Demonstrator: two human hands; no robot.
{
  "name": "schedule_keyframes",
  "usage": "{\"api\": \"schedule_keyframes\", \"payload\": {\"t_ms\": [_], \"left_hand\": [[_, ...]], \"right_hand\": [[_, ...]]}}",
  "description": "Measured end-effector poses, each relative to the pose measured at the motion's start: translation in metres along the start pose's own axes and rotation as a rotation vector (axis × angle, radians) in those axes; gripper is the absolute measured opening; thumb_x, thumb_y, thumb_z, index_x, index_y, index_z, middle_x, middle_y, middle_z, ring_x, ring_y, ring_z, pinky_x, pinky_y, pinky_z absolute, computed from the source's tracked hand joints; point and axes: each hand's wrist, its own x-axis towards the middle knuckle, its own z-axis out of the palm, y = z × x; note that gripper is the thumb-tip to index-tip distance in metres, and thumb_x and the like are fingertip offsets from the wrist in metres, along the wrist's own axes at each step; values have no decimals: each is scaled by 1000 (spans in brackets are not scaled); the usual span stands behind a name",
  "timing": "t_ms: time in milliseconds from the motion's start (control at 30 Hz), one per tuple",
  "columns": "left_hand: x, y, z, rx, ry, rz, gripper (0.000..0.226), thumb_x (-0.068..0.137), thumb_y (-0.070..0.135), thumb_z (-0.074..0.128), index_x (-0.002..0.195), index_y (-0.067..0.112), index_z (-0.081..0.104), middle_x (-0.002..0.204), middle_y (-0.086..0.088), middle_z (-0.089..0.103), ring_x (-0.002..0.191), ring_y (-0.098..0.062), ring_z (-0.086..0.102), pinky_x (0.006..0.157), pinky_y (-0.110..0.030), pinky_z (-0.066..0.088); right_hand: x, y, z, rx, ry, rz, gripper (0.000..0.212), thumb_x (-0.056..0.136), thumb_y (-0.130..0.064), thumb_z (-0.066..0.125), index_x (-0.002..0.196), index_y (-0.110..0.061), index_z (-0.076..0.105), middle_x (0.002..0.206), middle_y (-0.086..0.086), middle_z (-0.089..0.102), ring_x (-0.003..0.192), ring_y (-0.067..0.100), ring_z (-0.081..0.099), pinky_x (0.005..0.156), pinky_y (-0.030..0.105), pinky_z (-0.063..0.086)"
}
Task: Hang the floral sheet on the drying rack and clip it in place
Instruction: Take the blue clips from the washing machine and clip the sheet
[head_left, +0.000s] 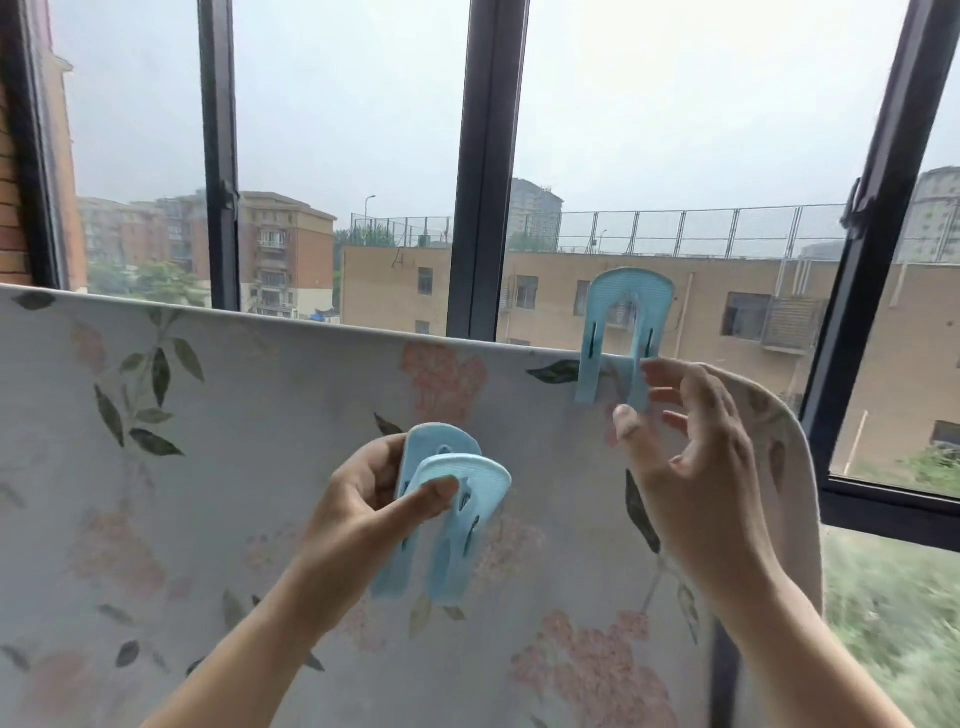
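The floral sheet, pale with pink flowers and green leaves, hangs over the rack's top bar across the whole view; the bar itself is hidden under the fabric. A large light-blue clip straddles the sheet's top edge near the right end. My right hand hovers just below and right of that clip with fingers spread, holding nothing. My left hand grips two more light-blue clips stacked together in front of the sheet's middle, thumb pressed on the front one.
A window with dark frames stands right behind the rack, with buildings outside. A dark upright post of the rack shows below the sheet's right end. The sheet's right edge curves down.
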Motion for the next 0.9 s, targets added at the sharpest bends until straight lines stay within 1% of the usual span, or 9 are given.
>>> {"api": "schedule_keyframes", "payload": {"t_ms": [67,133,267,367,467,600,700,800,900], "left_hand": [[-14,-8,-2,2,1,-42,62,56,45,76,111,20,64,99,-4,75,90,-22,72,75,-26,59],[-27,-14,-4,3,18,-75,64,54,45,76,111,21,63,99,-3,75,90,-21,72,75,-25,58],[-57,-20,2,35,59,-126,66,53,50,75,112,23,63,100,0,75,91,-20,72,81,-33,57],[-81,-21,19,38,101,-154,65,52,50,75,110,23,63,98,0,75,89,-20,72,79,-30,57],[-109,-22,39,41,132,-185,67,53,48,77,113,22,62,101,-1,74,91,-20,71,80,-29,57],[-152,-24,60,60,242,-229,70,51,47,79,114,22,62,101,-2,74,92,-20,71,78,-28,58],[-184,-21,60,103,350,-272,80,43,57,84,112,22,63,100,-1,74,89,-21,70,74,-26,58],[-215,-7,46,160,420,-306,74,45,59,80,111,28,62,100,3,73,89,-19,70,69,-23,57],[-245,11,20,206,499,-309,78,44,63,80,112,29,62,102,3,73,92,-21,69,77,-30,57]], "right_hand": [[-21,5,6,53,-96,73,25,87,-23,65,112,-29,60,109,-11,62,99,2,58,92,21,46],[-41,9,11,55,-166,111,22,87,-21,66,107,-30,61,105,-11,64,98,3,61,91,25,49],[-73,13,7,91,-233,124,16,87,-17,65,98,-29,65,94,-15,68,92,0,64,86,19,51],[-93,18,-5,148,-245,113,16,87,-12,66,91,-27,69,84,-15,70,85,2,66,78,14,51],[-112,30,-22,218,-295,132,17,86,-8,67,88,-24,70,78,-16,70,78,1,67,71,11,50],[-133,47,-39,313,-422,188,16,86,-8,67,86,-23,72,77,-15,72,75,2,68,69,13,51],[-148,45,-38,366,-524,193,17,86,-8,66,84,-25,71,77,-16,71,74,2,67,69,13,51],[-164,25,-30,449,-617,197,17,87,-9,65,85,-24,70,76,-14,72,75,2,67,68,10,49],[-182,-6,-13,510,-718,168,14,88,-11,65,86,-23,71,76,-11,72,75,0,66,65,7,46]]}}
